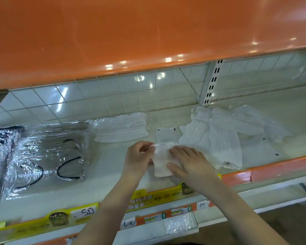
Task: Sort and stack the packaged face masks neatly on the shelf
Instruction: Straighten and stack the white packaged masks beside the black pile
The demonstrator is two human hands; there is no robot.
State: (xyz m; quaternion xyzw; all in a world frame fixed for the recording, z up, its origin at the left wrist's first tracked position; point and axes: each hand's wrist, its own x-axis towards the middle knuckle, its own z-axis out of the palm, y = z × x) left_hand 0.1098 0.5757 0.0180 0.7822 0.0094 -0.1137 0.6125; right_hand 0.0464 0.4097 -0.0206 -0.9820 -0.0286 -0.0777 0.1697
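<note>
A small white packaged mask (162, 161) lies on the pale shelf (109, 167) between my hands. My left hand (138, 158) pinches its upper left corner with curled fingers. My right hand (191, 163) lies over its right side, fingers fairly straight and thumb along its lower edge. Behind it sits a neat stack of white packaged masks (122, 128). To the right, a loose pile of white packaged masks (219, 131) spreads across the shelf. Clear packs of dark masks with black ear loops (48, 152) lie at the left.
An orange shelf (131, 32) overhangs close above. A slotted metal upright (213, 82) stands at the back right against a wire grid. Yellow and orange price-tag strips (148, 198) line the shelf's front edge. Another dark shiny pack (0, 156) sits far left.
</note>
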